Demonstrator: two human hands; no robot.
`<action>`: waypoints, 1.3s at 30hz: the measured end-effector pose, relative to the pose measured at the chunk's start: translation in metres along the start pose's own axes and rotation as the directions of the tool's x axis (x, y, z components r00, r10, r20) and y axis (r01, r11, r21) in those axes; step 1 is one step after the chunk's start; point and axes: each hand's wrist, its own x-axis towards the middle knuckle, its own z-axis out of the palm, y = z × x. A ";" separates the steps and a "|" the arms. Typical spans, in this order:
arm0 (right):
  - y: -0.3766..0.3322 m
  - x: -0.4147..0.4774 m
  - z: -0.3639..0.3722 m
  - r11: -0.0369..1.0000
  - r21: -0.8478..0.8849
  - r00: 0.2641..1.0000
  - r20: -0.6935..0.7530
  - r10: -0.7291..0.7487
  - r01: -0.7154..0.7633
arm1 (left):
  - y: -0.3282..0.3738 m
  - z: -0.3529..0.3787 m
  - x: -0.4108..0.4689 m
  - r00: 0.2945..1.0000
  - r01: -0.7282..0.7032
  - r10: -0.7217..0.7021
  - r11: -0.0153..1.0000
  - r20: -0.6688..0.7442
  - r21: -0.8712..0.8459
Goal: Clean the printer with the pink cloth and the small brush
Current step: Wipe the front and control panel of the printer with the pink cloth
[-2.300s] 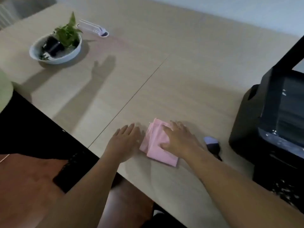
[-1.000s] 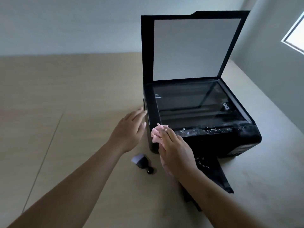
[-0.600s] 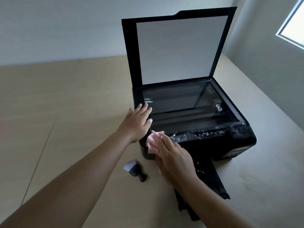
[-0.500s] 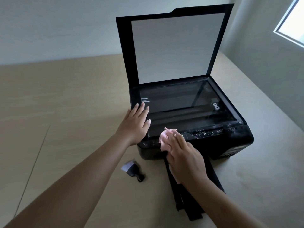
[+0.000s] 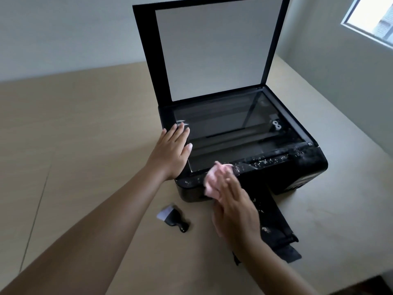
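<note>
A black printer (image 5: pixel 302 167) stands on the beige table (image 5: pixel 89 145) with its scanner lid (image 5: pixel 212 50) raised upright. Pale crumbs lie along its front control strip and on the pulled-out paper tray (image 5: pixel 274 222). My left hand (image 5: pixel 172 152) lies flat, fingers spread, on the printer's left front corner. My right hand (image 5: pixel 234 207), blurred by motion, presses the bunched pink cloth (image 5: pixel 214 179) against the front control strip. The small black brush (image 5: pixel 173 218) with pale bristles lies on the table in front of the printer, between my forearms.
A wall runs behind the table and another along its right side, with a window (image 5: pixel 372 15) at the upper right. The table's right front edge (image 5: pixel 361 279) is near the paper tray.
I picked the pink cloth off the table with my right hand and carried it to the printer's front strip, sliding it rightward. My left hand settled on the printer's left corner.
</note>
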 end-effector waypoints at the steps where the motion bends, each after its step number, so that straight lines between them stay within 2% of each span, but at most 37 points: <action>1: -0.015 0.000 0.005 0.998 0.011 0.998 0.008 -0.066 0.066 | 0.000 0.000 0.000 1.000 -0.001 0.001 1.000 -0.006 -0.010; 3: -0.039 -0.003 0.015 0.981 -0.001 0.980 0.058 -0.192 0.192 | -0.002 0.001 0.000 1.000 -0.003 0.002 1.000 -0.011 -0.031; 5: -0.039 -0.002 0.014 0.974 -0.047 0.972 0.086 -0.217 0.221 | -0.002 0.002 0.000 1.000 -0.002 0.002 0.999 -0.014 -0.032; 7: -0.018 -0.002 0.006 0.983 -0.083 0.985 0.061 -0.160 0.164 | -0.002 0.002 0.000 1.000 -0.001 0.001 1.000 -0.014 -0.029; 10: 0.019 -0.002 -0.009 0.995 -0.101 1.000 -0.013 0.022 -0.023 | -0.001 0.002 -0.001 1.000 -0.002 0.001 1.000 -0.017 -0.028; 12: 0.025 -0.001 -0.012 0.993 -0.073 0.995 -0.040 0.094 -0.097 | -0.001 0.002 -0.001 1.000 -0.002 0.001 1.000 -0.019 -0.019; 14: 0.007 0.002 -0.010 0.996 -0.025 0.996 -0.009 0.084 -0.084 | -0.001 0.003 -0.001 1.000 0.002 -0.002 1.000 -0.023 -0.014; 17: -0.026 0.008 -0.004 0.998 -0.012 0.994 0.088 -0.067 0.069 | -0.001 0.003 0.000 1.000 0.003 -0.004 1.000 -0.030 -0.014; 20: -0.026 0.021 -0.010 0.992 -0.087 0.991 0.105 -0.086 0.095 | -0.002 0.003 0.000 0.999 0.002 -0.003 1.000 -0.032 -0.025; 22: -0.009 0.025 -0.020 0.987 -0.143 0.991 0.122 -0.049 0.067 | -0.001 0.003 -0.001 1.000 0.003 -0.004 1.000 -0.031 -0.029; 25: 0.016 0.031 -0.038 0.974 -0.208 0.995 0.035 0.096 -0.087 | 0.000 0.003 -0.002 0.999 0.000 -0.001 0.999 -0.040 -0.032; 27: 0.017 0.032 -0.040 0.958 -0.255 0.990 0.003 0.138 -0.132 | 0.000 0.003 -0.002 0.999 0.003 -0.004 0.999 -0.043 -0.032; 32: -0.012 0.025 -0.018 0.994 -0.075 0.984 0.163 -0.068 0.081 | 0.000 0.002 -0.001 0.999 0.007 -0.010 0.999 -0.053 -0.045; 35: 0.000 0.031 -0.023 0.995 -0.096 0.997 0.073 -0.026 0.033 | 0.000 0.002 -0.001 0.999 0.006 -0.008 0.999 -0.050 -0.046; 39: 0.038 0.037 -0.045 0.974 -0.158 0.986 -0.069 0.150 -0.160 | 0.001 0.002 -0.002 0.998 0.005 -0.008 0.999 -0.058 -0.051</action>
